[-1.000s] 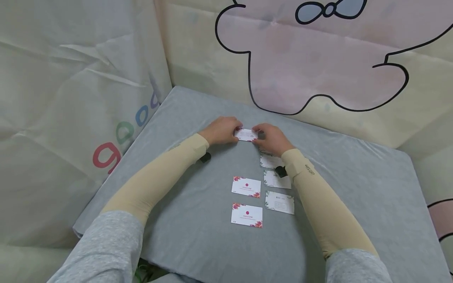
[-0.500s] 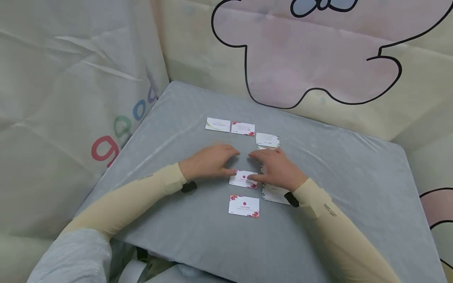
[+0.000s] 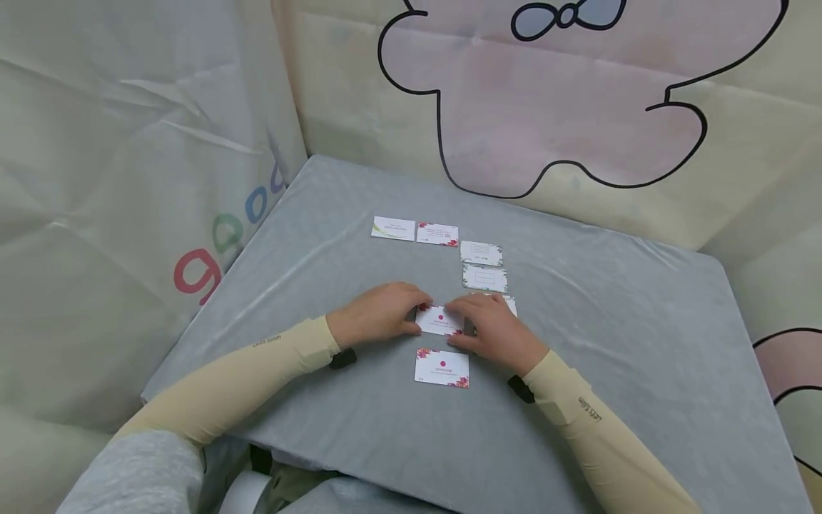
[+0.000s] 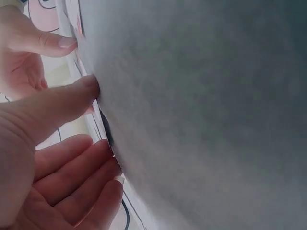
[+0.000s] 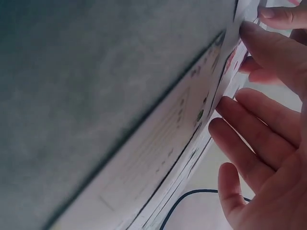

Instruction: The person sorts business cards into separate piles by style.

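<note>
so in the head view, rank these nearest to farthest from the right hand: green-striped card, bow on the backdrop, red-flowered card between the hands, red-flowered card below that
1. Middle red-flowered card: directly left of the right hand
2. Lower red-flowered card: below and left
3. Green-striped card: farther off, upper left
4. Bow: highest, on the backdrop

Smooth, seemingly paper cards (image 3: 442, 368); matt cloth cover (image 3: 616, 321).

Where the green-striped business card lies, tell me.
In the head view, the green-striped business card lies on the far part of the gray cloth, beyond the left hand, with a red-flowered business card immediately to its right.
</note>
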### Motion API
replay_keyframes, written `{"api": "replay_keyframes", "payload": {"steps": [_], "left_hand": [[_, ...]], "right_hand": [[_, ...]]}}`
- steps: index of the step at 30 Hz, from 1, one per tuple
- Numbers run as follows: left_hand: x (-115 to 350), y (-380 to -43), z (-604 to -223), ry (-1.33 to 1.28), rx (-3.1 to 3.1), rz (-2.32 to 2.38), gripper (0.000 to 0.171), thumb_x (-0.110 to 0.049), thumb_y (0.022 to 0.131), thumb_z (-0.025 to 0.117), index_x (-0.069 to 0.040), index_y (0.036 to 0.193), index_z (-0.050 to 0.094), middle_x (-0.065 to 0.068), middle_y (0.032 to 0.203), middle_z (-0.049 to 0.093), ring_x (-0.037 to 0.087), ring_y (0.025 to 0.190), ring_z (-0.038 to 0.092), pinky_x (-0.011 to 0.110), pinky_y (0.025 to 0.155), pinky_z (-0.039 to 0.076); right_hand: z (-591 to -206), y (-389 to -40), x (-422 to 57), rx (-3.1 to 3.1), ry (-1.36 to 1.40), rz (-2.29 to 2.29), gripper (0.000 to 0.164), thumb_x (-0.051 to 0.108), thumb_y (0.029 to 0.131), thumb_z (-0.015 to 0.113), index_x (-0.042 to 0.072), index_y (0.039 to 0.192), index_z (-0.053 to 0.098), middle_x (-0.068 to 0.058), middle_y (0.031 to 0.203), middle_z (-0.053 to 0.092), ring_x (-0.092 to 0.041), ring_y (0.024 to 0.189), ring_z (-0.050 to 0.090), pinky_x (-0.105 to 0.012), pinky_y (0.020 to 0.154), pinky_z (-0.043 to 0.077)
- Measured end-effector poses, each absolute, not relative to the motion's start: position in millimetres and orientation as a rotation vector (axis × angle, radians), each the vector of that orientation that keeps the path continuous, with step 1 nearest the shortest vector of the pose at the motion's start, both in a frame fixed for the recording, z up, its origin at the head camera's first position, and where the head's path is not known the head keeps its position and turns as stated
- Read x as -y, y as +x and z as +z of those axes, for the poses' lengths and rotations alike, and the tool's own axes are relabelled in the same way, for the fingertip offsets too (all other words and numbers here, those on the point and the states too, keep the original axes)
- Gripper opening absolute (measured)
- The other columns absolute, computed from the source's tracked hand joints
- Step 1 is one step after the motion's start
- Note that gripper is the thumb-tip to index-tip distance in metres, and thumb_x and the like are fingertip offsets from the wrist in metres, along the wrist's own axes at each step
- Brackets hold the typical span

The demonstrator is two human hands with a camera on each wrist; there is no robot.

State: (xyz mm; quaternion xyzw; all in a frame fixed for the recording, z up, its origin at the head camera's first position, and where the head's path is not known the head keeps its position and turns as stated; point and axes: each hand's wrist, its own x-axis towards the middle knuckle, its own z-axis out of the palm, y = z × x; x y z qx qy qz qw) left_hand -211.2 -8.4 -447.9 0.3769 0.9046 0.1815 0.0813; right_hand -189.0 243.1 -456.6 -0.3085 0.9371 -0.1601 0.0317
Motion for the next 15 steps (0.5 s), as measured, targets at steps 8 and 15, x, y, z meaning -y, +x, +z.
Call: {"api": "replay_keyframes", "payload": {"steps": [8, 15], "left_hand": [[15.8, -226.5, -445.5, 1.051, -2.735, 0.623, 0.051, -0.024, 0.087, 0.078, -0.010, 0.133, 0.063, 0.001, 0.122, 0.068, 0.014, 0.107, 0.060, 0.033, 0.098, 0.050], [10.8, -277.9, -440.3, 1.050, -2.869, 0.486, 0.049, -0.023, 0.088, 0.076, -0.009, 0.133, 0.062, 0.005, 0.125, 0.068, 0.020, 0.114, 0.061, 0.037, 0.103, 0.048]], "right_hand": [[-452.4, -205.3, -241.1, -2.924, -0.914, -0.426, 0.058, 0.039, 0.085, 0.080, 0.014, 0.134, 0.063, -0.004, 0.127, 0.068, -0.025, 0.124, 0.059, -0.052, 0.107, 0.038], [-446.0, -263.7, -239.5, -2.949, -0.802, -0.470, 0.058, 0.038, 0.088, 0.077, 0.013, 0.137, 0.060, -0.008, 0.135, 0.064, -0.030, 0.132, 0.055, -0.057, 0.112, 0.036]]}}
